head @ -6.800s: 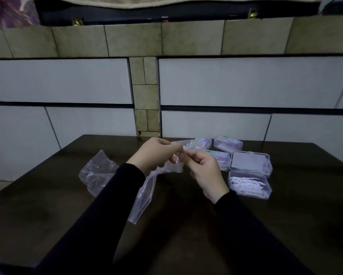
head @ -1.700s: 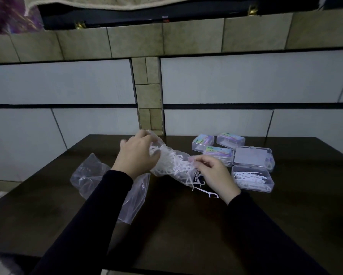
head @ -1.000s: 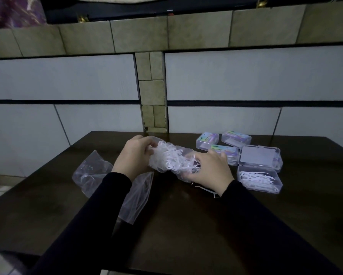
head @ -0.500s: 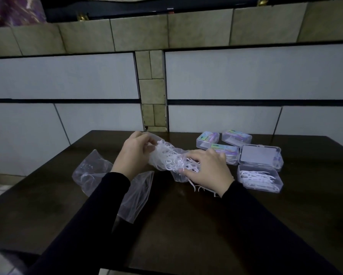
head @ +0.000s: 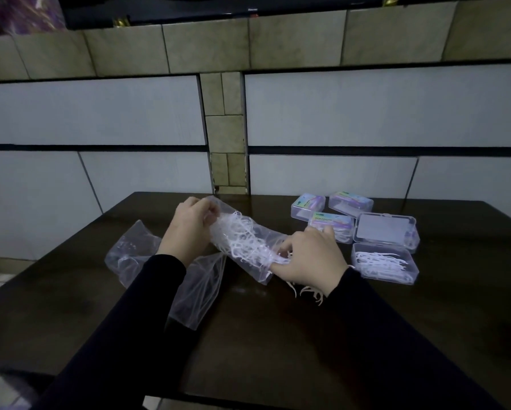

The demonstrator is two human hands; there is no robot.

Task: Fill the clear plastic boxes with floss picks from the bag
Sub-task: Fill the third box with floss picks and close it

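Observation:
A clear plastic bag (head: 242, 241) full of white floss picks lies tilted across the middle of the dark table. My left hand (head: 189, 229) grips its raised far end. At the bag's open lower end my right hand (head: 309, 258) has its fingers curled among the picks. A few loose floss picks (head: 309, 291) lie on the table under that wrist. To the right stands an open clear box (head: 384, 267) partly filled with picks, its lid (head: 386, 230) lying flat behind it.
Three closed small boxes with coloured labels (head: 307, 204) (head: 350, 202) (head: 331, 224) sit behind the open one. Two empty clear bags (head: 130, 253) (head: 201, 288) lie at the left, under my left arm. The dark table (head: 426, 335) ends at a tiled wall.
The bag has been opened and tipped since the first frame, and picks have spilled onto the table. Over the last second my right hand stayed at the bag's mouth among the picks.

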